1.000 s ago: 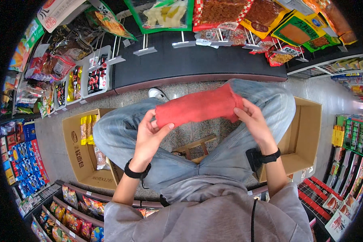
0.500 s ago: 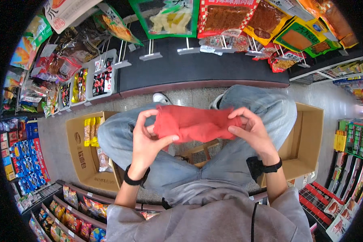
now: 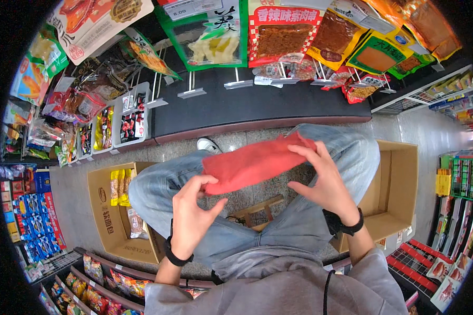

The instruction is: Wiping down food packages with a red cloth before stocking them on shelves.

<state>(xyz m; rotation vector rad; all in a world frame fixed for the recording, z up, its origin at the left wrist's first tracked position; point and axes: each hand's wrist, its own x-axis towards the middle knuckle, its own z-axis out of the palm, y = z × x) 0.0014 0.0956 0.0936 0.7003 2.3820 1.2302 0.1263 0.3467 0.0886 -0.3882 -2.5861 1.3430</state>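
Observation:
A folded red cloth [image 3: 257, 163] is stretched in the air above my lap, tilted with its right end higher. My left hand [image 3: 193, 210] has its fingertips at the cloth's lower left corner, the thumb standing apart below. At the opposite end, the fingers of my right hand [image 3: 328, 184] rest on the cloth near its upper right corner, and that thumb is also spread away from it. Parts of the fingers behind the cloth are hidden. Beneath it are my legs in jeans [image 3: 226, 226], bent out to both sides.
An open cardboard box [image 3: 110, 220] with yellow packs stands at my left, another cardboard box [image 3: 399, 189] at my right. Ahead is a dark shelf base [image 3: 257, 102] under hanging snack packs [image 3: 210, 42]. Shelves of snacks [image 3: 94, 283] lie behind me.
The cloth has gone from level and bunched to flatter and tilted, its right end raised. Both thumbs have come off it, and my right hand has shifted slightly right.

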